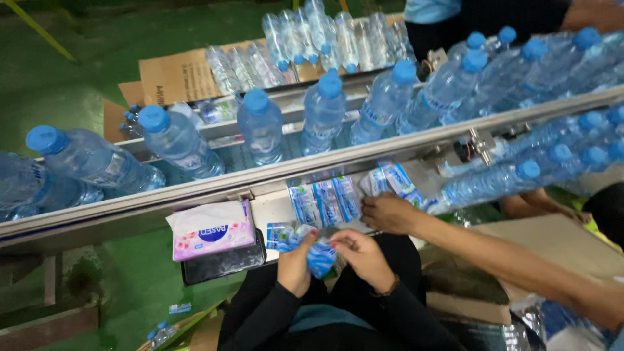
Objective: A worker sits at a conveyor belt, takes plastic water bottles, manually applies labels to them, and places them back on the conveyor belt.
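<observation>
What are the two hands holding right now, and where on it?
Both hands pinch one small blue-and-white label sleeve: left hand on its left edge, right hand on its upper right edge. The exact finger placement is blurred.

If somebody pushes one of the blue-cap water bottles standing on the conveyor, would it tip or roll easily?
Probably it tips rather easily: each bottle is tall and narrow and stands upright between the metal rails. It looks full, so likely heavy for its size. Once on its side, the round body would probably roll, and the clear plastic may be slippery.
</observation>
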